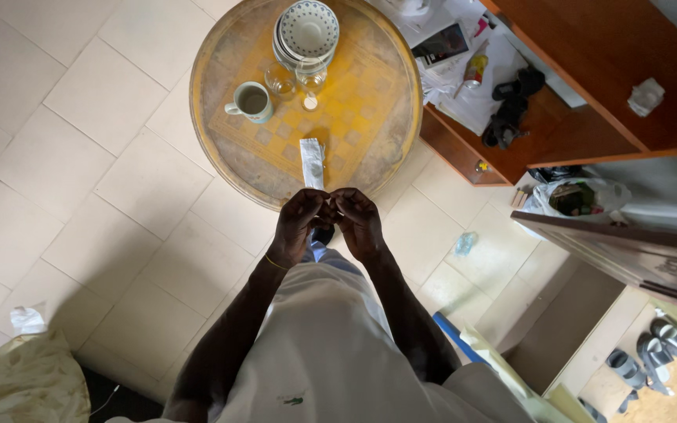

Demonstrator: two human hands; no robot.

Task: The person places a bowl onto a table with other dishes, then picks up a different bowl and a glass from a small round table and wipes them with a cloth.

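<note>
My left hand (299,221), with a thin yellow band at the wrist, and my right hand (359,222) meet fingertip to fingertip at the near edge of a round wooden table (385,133). Between them they pinch the lower end of a long white sachet (312,161), which reaches out over the tabletop. Further back on the table stand a pale mug (249,102) with dark liquid, a clear glass (280,80), a small jar (312,81) with a white cap (309,102) beside it, and a stack of patterned plates and bowls (307,33).
A wooden shelf unit (589,86) stands at the right with papers, a can and black items on it. Near it are a plastic bag (578,197), a crumpled wrapper (465,243) on the tiles and sandals (652,351). A pale cloth (25,385) lies lower left.
</note>
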